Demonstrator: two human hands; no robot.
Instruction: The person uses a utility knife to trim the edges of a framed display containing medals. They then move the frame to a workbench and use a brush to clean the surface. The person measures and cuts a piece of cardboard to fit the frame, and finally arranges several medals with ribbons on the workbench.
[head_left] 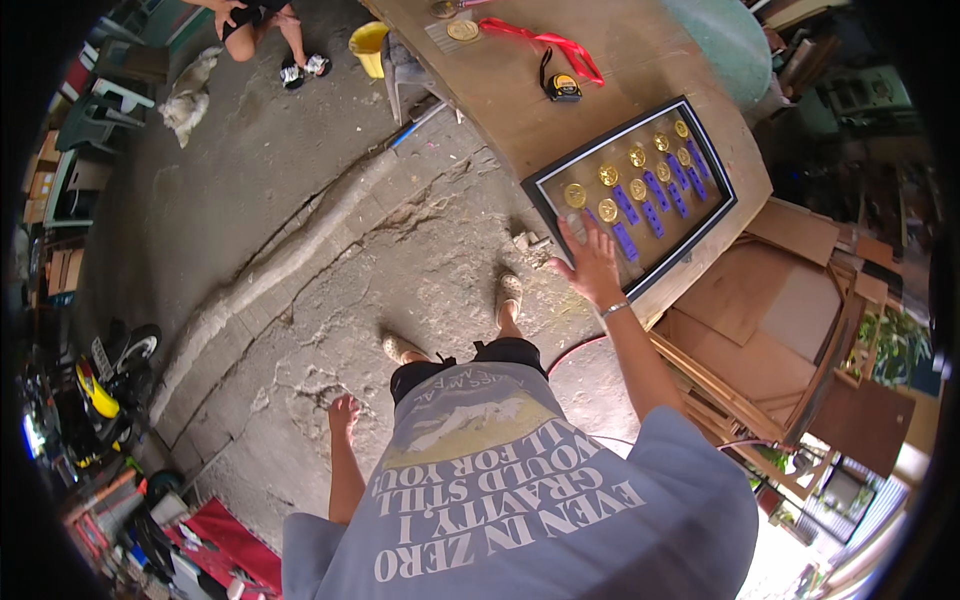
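Note:
A black-edged display frame (634,284) lies on the wooden table, at its near right part. Inside it, gold medals (608,175) with purple ribbons (625,241) are set out in rows. My right hand (592,262) is spread over the frame's near left corner, its fingers on the glass and border, gripping nothing. A bracelet circles that wrist. Down at my side hangs my left hand (343,414), loosely open and holding nothing, well apart from the table.
On the table (520,130) lie a yellow-black tape measure (563,88), a red ribbon (545,40) and a loose gold medal (463,30). Wooden panels (770,310) stand at right. A yellow bucket (369,48), a dog (189,100) and a crouching person (262,30) are at far left.

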